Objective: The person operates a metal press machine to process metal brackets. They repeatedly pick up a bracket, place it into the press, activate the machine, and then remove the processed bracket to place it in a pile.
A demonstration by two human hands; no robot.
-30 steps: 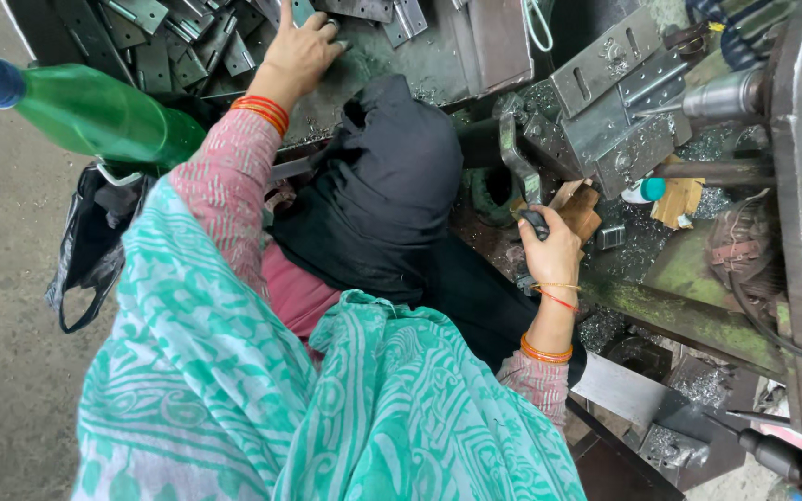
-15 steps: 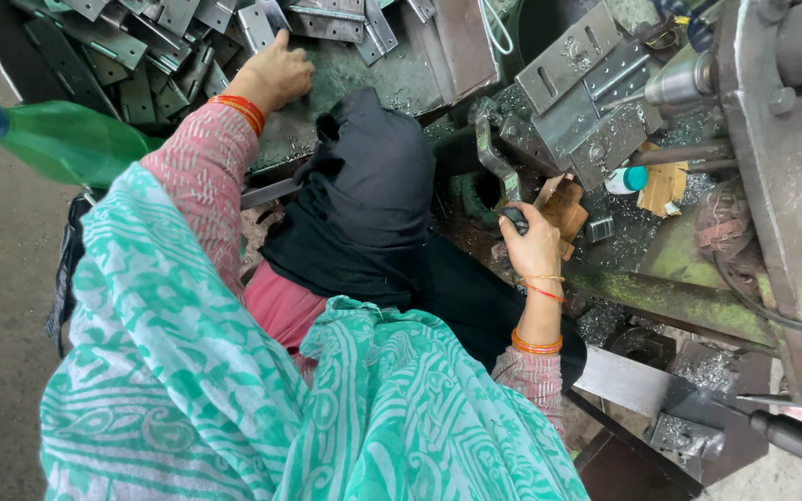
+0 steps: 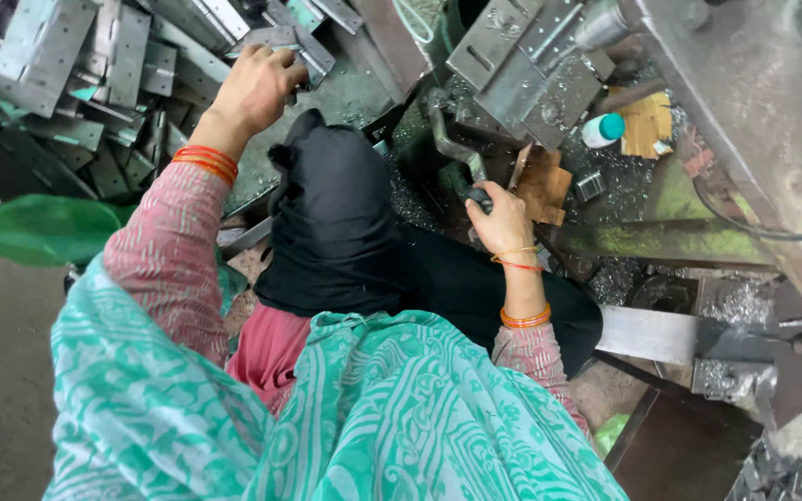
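My left hand [image 3: 254, 85] reaches up and left with orange bangles at the wrist, its fingers closed over a flat grey metal bracket [image 3: 285, 44] at the edge of a heap of similar brackets [image 3: 76, 74]. My right hand [image 3: 501, 219] grips the black knob of a bent metal lever [image 3: 449, 139] on a grey press machine [image 3: 549, 65]. A black cloth [image 3: 336, 213] lies over my lap between the two arms. A teal patterned scarf covers my front.
A green plastic bottle [image 3: 44, 227] lies at the left. A small white bottle with a teal cap [image 3: 602, 130] and cardboard scraps [image 3: 647, 122] sit on the machine bed, with metal shavings around. A flat steel bar [image 3: 647, 334] juts out at lower right.
My left hand has drawn in from its far reach over the heap and closed on a bracket at the heap's near edge. The right hand stays on the lever knob. The camera has shifted.
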